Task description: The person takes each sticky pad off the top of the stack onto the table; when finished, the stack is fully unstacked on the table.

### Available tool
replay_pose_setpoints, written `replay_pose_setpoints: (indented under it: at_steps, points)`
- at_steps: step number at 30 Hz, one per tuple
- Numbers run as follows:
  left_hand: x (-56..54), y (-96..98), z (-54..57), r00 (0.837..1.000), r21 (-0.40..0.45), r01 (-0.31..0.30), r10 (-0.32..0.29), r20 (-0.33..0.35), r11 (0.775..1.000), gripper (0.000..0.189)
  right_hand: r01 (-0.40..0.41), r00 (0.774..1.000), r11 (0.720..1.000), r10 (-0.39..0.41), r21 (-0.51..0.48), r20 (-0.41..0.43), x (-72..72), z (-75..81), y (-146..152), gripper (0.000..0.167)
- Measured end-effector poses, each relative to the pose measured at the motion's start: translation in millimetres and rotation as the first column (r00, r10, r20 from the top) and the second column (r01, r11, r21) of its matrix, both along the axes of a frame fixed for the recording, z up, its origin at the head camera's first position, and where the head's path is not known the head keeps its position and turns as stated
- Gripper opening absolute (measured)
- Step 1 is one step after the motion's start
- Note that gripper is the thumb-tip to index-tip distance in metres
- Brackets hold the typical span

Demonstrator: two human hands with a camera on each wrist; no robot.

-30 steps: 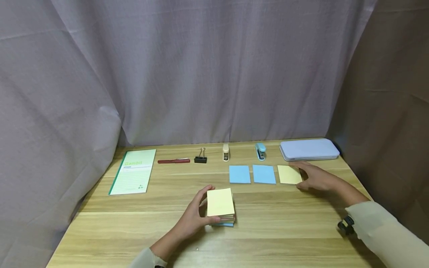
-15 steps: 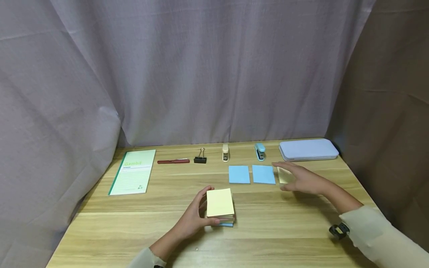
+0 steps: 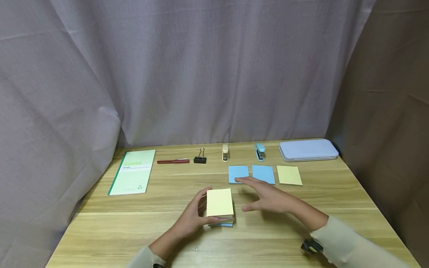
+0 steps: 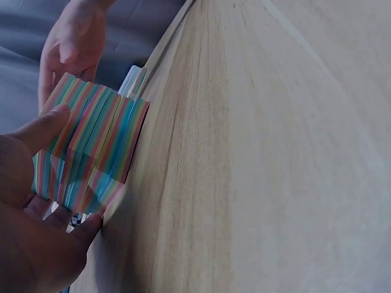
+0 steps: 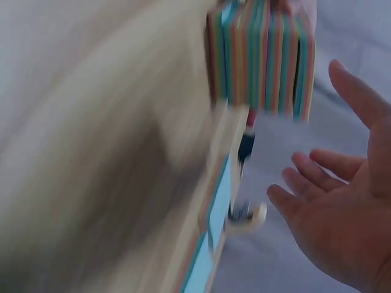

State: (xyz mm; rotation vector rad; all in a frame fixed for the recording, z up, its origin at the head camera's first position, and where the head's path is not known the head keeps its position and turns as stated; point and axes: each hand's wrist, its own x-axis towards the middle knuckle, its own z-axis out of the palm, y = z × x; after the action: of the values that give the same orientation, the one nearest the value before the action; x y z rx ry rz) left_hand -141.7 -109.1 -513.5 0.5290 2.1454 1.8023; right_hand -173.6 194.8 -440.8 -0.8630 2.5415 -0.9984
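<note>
A tall stack of sticky note pads stands on the table, yellow on top and blue at the bottom. My left hand grips it from the left, thumb at the near side and fingers around the far side. The left wrist view shows the striped edges of the stack, its layers slightly uneven. To the right of the stack hovers my right hand, fingers spread and holding nothing. Behind that hand lie two blue sticky note pads, one left and one right, both partly covered by it. A yellow pad lies to their right.
Along the back of the wooden table are a green notebook, a red pen, a black binder clip, a cream stapler, a blue stapler and a pale pencil case. Grey curtains hang behind and beside it.
My right hand has left the yellow pad, which stays at the right end of the row, and moved left and nearer, close to the stack. The left hand keeps its hold in place.
</note>
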Motion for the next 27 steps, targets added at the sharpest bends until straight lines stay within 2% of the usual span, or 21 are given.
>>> replay_pose_setpoints:
  at_steps: [6, 12, 18, 22, 27]
  points:
    - [-1.4, -2.0, 0.8, 1.000, -0.008, 0.025, -0.025, 0.001, 1.000, 0.095, -0.037, 0.999, 0.999, 0.037, -0.032, 0.017, 12.3, -5.8, -37.3, 0.100]
    - [-1.9, -2.9, -1.7, 0.999, -0.007, 0.039, -0.039, -0.002, 0.999, 0.093, -0.021, 1.000, 1.000, 0.021, -0.021, -0.017, 19.7, -12.5, -51.6, 0.090]
    - [-2.0, -3.1, -3.8, 0.999, -0.007, 0.036, -0.036, 0.005, 0.999, 0.096, -0.010, 0.999, 1.000, 0.009, -0.012, -0.053, 20.3, -12.8, -49.5, 0.087]
    - [-2.5, -2.9, -4.3, 0.999, -0.001, 0.032, -0.032, -0.002, 0.999, 0.095, -0.010, 0.998, 0.999, 0.007, -0.049, -0.065, 18.9, -9.6, -41.9, 0.085]
    - [-2.9, -1.8, -4.2, 1.000, 0.002, 0.029, -0.029, -0.010, 1.000, 0.093, -0.005, 1.000, 0.994, 0.002, -0.108, -0.029, 15.2, -5.9, -25.9, 0.083]
